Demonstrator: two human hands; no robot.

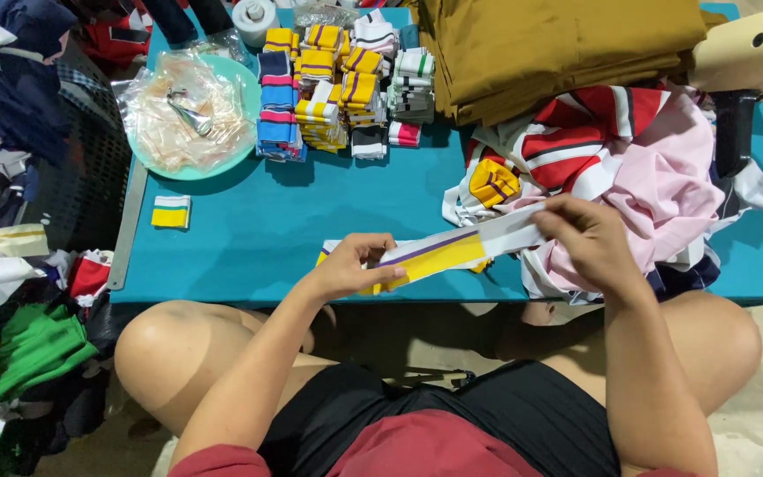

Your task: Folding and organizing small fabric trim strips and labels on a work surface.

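A striped knit band (452, 252), white w/ a yellow stripe and a thin purple line, is held stretched between both hands just above the near edge of the teal table (249, 238). The left hand (355, 265) is clenched on the band's left end, thumb on top and fingers curled underneath. The right hand (589, 234) is pinched on the band's right end, fingertips closed over the white edge. The band is slanted, right end higher than the left.

Just behind the right hand, a heap of red, white & pink garments (629, 159) is piled on the table, w/ a folded yellow-striped cuff (494, 183) lying on its left side. Further back, mustard-brown folded cloth (558, 49) is stacked. At the table's far centre, stacks of folded striped bands (337, 88) in yellow, blue & white are set side by side. To their left, a pale green plate (245, 88) is covered by crumpled clear plastic bags (183, 110). One small yellow & white folded piece (170, 212) is lying alone nr the table's left edge. Green cloth (33, 353) is heaped on the floor at left
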